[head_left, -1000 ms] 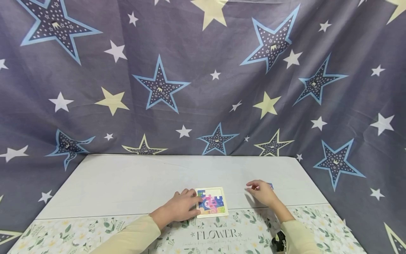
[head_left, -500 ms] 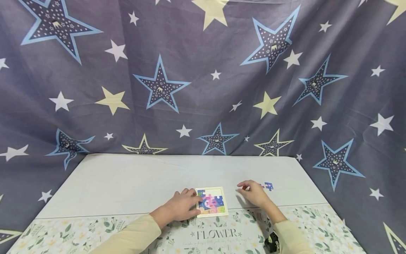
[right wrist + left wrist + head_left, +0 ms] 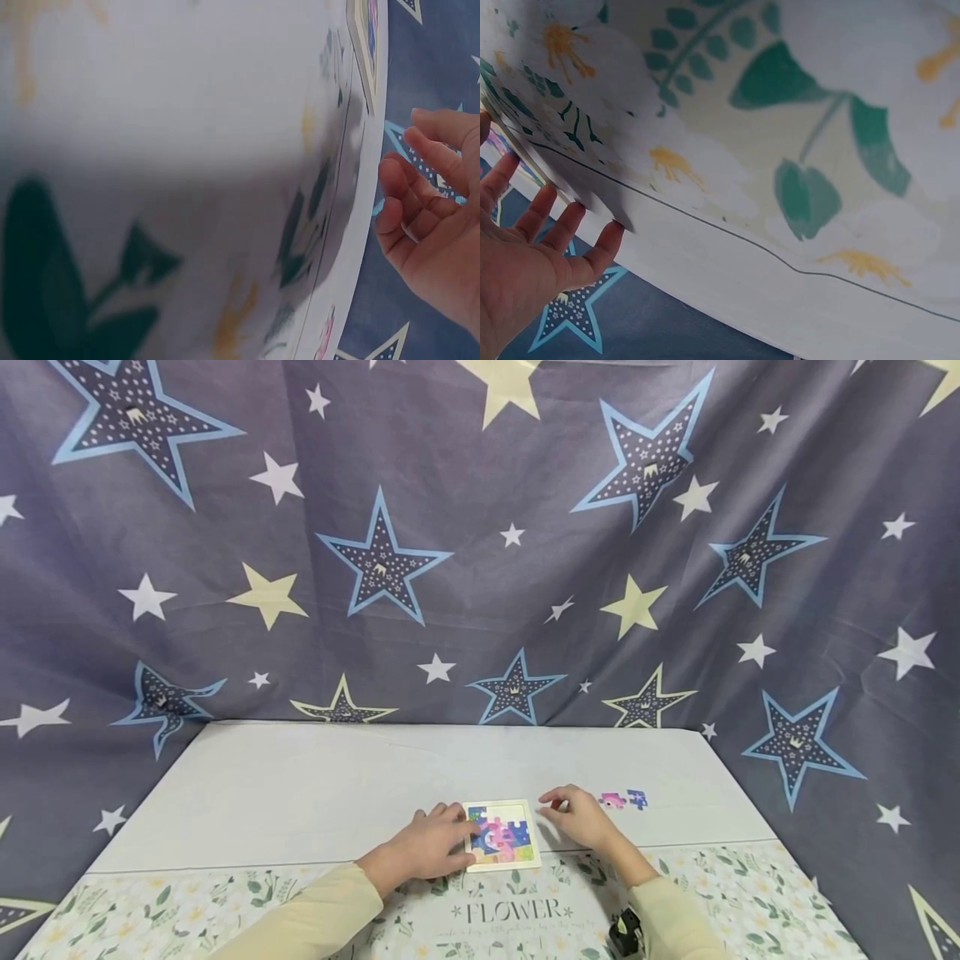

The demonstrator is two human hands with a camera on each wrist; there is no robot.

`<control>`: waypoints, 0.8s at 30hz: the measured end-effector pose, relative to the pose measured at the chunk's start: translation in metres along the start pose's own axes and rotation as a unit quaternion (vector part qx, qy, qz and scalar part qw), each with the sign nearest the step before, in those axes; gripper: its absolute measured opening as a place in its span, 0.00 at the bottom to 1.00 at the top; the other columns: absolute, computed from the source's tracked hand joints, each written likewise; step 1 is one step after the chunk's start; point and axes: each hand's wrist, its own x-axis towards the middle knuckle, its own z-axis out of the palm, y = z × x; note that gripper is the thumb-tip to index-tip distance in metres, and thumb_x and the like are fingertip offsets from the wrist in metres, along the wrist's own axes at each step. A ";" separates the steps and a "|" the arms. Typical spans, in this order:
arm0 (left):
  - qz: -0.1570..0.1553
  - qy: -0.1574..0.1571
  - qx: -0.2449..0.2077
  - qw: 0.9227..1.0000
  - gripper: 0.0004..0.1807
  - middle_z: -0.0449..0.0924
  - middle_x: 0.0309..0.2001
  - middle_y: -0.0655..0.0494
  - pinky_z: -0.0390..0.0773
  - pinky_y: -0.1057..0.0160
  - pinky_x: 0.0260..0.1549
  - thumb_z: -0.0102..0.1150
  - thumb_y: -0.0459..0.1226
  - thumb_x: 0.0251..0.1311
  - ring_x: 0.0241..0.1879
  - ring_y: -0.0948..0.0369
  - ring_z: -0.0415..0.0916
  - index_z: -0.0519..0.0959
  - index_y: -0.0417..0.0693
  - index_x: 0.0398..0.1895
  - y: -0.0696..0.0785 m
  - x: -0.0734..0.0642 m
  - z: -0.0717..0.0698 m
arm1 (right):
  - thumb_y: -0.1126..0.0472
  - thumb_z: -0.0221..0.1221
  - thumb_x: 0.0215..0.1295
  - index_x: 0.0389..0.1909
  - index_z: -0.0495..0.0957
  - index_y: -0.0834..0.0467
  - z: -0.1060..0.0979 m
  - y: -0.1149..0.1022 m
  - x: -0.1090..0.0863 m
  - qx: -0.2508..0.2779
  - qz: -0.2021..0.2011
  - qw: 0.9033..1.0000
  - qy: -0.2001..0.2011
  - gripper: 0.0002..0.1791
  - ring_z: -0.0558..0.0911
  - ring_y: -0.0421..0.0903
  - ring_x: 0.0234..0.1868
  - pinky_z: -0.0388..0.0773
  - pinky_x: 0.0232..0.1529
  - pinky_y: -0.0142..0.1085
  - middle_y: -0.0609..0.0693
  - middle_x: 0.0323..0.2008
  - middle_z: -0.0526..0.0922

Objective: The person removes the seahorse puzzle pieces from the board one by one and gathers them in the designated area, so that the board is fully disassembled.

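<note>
A small jigsaw puzzle in a pale square frame lies flat on the table, showing a pink figure on blue. Bare white board shows along its upper part. My left hand rests at the frame's left side, its fingers spread and touching the edge, also seen in the left wrist view. My right hand hovers just right of the frame, fingers bent with thumb and forefinger tips close together. Whether a piece sits between those fingertips does not show clearly. Behind that hand lie a pink puzzle piece and a blue puzzle piece.
The white table has a floral printed strip with the word FLOWER along its near side. A dark curtain with stars hangs behind and beside it. A black wrist device sits by the right sleeve.
My right hand has moved left, from over the loose pieces to beside the frame, uncovering the pink and blue pieces. The left hand and frame have stayed put.
</note>
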 end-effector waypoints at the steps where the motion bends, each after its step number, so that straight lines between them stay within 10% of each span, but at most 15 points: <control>1: 0.000 0.000 0.000 1.000 0.26 0.69 0.55 0.55 0.67 0.39 0.52 0.49 0.57 0.61 0.54 0.56 0.66 0.71 0.63 0.61 0.000 0.000 0.000 | 0.61 0.62 0.59 0.39 0.82 0.59 0.001 -0.002 0.000 0.003 0.000 1.000 -0.003 0.09 0.72 0.40 0.28 0.70 0.30 0.30 0.48 0.31 0.77; 24: -0.003 -0.009 0.004 1.000 0.26 0.69 0.55 0.56 0.68 0.39 0.51 0.50 0.58 0.60 0.53 0.57 0.67 0.71 0.64 0.61 0.000 0.002 -0.001 | 0.61 0.60 0.61 0.41 0.81 0.60 0.024 -0.022 0.008 -0.002 -0.044 0.998 -0.052 0.10 0.73 0.40 0.29 0.71 0.30 0.29 0.48 0.31 0.76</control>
